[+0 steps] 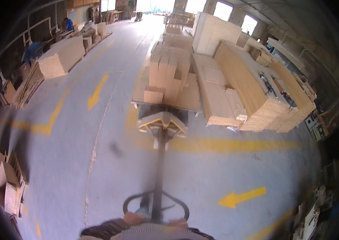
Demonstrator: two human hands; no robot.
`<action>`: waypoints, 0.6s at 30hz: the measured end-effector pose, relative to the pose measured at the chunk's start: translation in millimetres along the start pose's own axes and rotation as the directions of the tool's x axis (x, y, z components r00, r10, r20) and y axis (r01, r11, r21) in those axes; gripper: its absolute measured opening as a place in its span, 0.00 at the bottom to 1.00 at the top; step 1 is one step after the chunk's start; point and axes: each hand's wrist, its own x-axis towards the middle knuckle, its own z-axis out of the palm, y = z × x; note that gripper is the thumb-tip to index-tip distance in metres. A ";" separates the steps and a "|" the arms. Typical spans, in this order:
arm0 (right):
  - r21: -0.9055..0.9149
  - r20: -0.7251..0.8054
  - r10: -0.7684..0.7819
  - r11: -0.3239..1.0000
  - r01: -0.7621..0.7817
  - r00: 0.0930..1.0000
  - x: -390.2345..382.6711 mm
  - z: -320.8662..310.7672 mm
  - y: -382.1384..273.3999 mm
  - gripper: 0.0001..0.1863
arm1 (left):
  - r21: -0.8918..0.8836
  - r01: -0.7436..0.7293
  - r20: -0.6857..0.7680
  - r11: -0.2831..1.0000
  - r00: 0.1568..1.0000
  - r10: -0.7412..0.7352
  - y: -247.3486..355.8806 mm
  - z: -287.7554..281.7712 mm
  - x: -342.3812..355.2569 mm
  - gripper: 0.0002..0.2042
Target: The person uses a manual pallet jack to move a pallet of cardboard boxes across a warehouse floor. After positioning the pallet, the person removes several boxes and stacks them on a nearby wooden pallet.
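Head view: at the lower edge, the left hand [132, 218] and right hand [178, 223] appear to have their fingers clamped on the near end of the looped tow handle [159, 172]. Beyond it, on the grey floor [201, 172], stands the pallet truck [162, 121]; its long axis runs near to far, the loop toward the person, the load end pointing away. Farther on, a flat board [193, 92] bears stacked tan boxes [164, 71]. Loading looks done and unloading still undone; whether the load is raised cannot be told. Piled tan panels [249, 92] lie to the right.
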 end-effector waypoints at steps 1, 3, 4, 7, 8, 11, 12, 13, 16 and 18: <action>-0.053 0.095 0.085 0.995 -0.080 0.992 9.5 19.6 2.5 0.14 | 0.003 0.014 0.054 1.000 0.998 -0.014 -0.5 11.3 5.9 0.12; -0.107 0.074 0.103 0.990 -0.094 0.992 10.2 31.4 12.4 0.14 | -0.045 0.035 -0.124 0.998 0.991 -0.040 7.5 20.1 6.9 0.14; -0.070 0.020 0.082 0.994 -0.080 0.996 8.3 26.1 13.4 0.13 | -0.037 0.032 -0.089 0.999 0.995 -0.035 11.8 13.7 8.8 0.11; -0.118 -0.156 0.060 0.990 -0.079 0.986 -5.7 -49.3 12.7 0.09 | -0.024 0.056 -0.223 0.998 0.973 -0.060 19.6 -46.4 7.0 0.05; -0.132 -0.245 0.040 0.988 -0.075 0.969 -5.1 -88.8 11.8 0.06 | -0.023 0.049 -0.264 0.999 0.963 -0.053 19.3 -78.8 9.5 0.05; -0.414 -0.646 -0.182 0.900 -0.140 0.742 32.4 -219.5 5.9 0.03 | 0.157 0.104 -0.623 0.982 0.782 0.017 11.2 -203.1 24.6 0.02; -0.431 -0.767 -0.258 0.885 -0.174 0.588 53.1 -264.0 8.7 0.03 | 0.196 0.006 -0.837 0.981 0.521 0.164 2.2 -254.9 37.4 0.02; -0.375 -0.845 -0.215 0.891 -0.256 0.489 81.3 -307.2 11.1 0.03 | 0.161 0.019 -0.949 0.987 0.279 0.149 -1.4 -301.9 52.0 0.03; -0.425 -0.887 -0.272 0.795 -0.432 0.372 135.6 -382.4 21.2 0.03 | 0.068 0.112 -0.967 0.991 0.252 0.037 -21.3 -386.5 80.3 0.02; -0.292 -0.928 -0.204 0.917 -0.271 0.312 138.7 -369.5 24.6 0.02 | 0.105 0.121 -0.980 0.987 0.184 0.081 -30.2 -371.3 83.6 0.04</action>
